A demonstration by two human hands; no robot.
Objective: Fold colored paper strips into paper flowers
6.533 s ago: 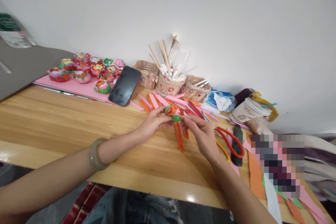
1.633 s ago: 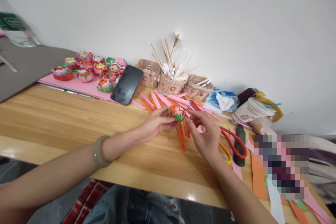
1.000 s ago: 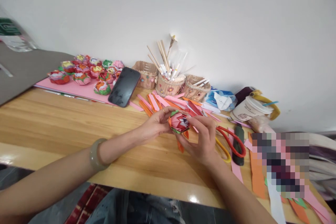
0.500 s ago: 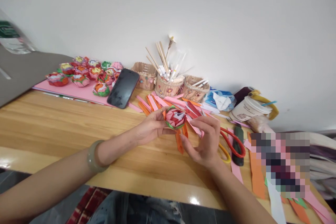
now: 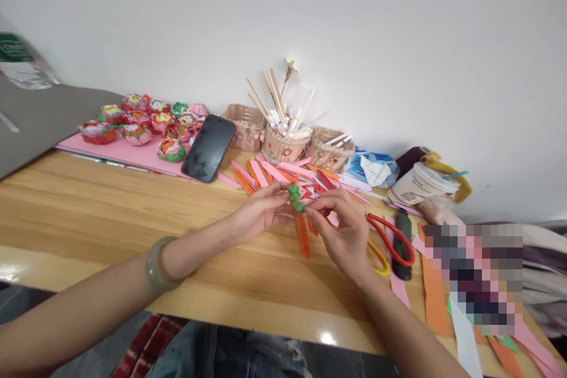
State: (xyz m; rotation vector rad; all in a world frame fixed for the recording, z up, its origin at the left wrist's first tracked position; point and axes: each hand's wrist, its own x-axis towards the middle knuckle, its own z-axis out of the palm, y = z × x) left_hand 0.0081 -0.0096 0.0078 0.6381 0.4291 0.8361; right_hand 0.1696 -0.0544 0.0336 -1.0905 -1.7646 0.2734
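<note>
Between my two hands, above the wooden table, is a small folded-paper flower [image 5: 296, 194] with green outer petals and pink, red and white ones inside. It is tilted, its green side toward my left. My left hand [image 5: 259, 212] pinches its left side. From the right, the thumb and fingers of my right hand [image 5: 344, 229] close on its petals. Behind and below it lie pink, orange and red paper strips [image 5: 274, 172]. Scissors with a red and yellow handle [image 5: 392, 239] lie beside my right hand, their blades hidden.
Several finished paper flowers [image 5: 136, 134] stand on a pink sheet [image 5: 119, 156] at the left, with a phone [image 5: 208, 147] beside them. Decorated baskets [image 5: 287, 144] holding sticks line the wall. At the right are a tissue pack [image 5: 374, 166], a lidded cup [image 5: 419, 184] and a dark green tool [image 5: 402, 242].
The flower has turned from facing me to lying tilted, green side showing. My right hand has moved left, its fingers closing from apart onto the flower.
</note>
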